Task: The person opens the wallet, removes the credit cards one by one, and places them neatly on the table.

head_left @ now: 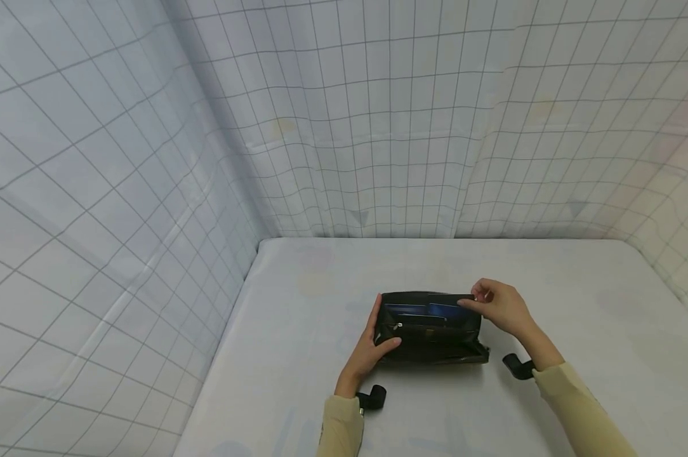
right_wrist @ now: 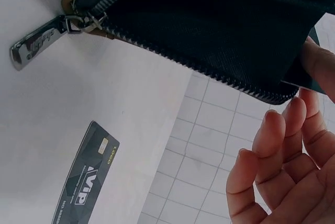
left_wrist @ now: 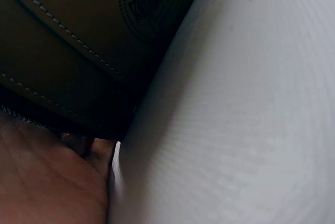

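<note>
A black zip wallet (head_left: 430, 335) stands spread open on the white table, its mouth facing up. Blue cards (head_left: 405, 310) show in its inner pockets. My left hand (head_left: 368, 352) grips the wallet's left end, thumb over the near side; the left wrist view shows its stitched brown outer face (left_wrist: 73, 4) close by. At the far right corner, my right hand (head_left: 502, 308) pinches a thin dark card (right_wrist: 302, 72) between thumb and forefinger, the other fingers loosely bent. Part of that card is hidden by the thumb and wallet.
Beyond the wallet's zipper pull (right_wrist: 36, 41), a dark grey card marked "Vip" (right_wrist: 86, 174) appears against the white table (head_left: 298, 330); I cannot make it out in the head view. White grid-patterned sheets (head_left: 350, 127) hang behind and at both sides.
</note>
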Demonstrator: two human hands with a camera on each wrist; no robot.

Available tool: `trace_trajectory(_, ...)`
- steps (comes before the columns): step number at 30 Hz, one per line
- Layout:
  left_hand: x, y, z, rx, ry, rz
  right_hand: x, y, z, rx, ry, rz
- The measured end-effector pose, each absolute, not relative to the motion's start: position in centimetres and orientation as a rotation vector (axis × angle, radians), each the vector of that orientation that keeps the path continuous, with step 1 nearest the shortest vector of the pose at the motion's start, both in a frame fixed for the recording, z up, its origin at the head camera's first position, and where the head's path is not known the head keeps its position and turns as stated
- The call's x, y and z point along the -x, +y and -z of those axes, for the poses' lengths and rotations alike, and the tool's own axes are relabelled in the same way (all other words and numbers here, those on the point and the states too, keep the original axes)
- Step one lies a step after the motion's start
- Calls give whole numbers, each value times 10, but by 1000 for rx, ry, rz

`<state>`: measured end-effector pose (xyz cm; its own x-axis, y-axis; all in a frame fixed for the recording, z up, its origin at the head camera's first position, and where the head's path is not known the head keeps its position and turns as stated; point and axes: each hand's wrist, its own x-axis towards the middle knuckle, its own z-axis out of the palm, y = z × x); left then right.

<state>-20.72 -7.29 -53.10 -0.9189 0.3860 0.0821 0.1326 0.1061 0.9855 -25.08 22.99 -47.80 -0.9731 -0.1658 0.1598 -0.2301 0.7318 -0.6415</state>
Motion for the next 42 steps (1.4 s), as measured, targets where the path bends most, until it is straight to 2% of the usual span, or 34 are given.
trace_trajectory(42, 209, -73, 534, -504, 2133, -1940, 249, 230, 480, -385, -2666, -1209)
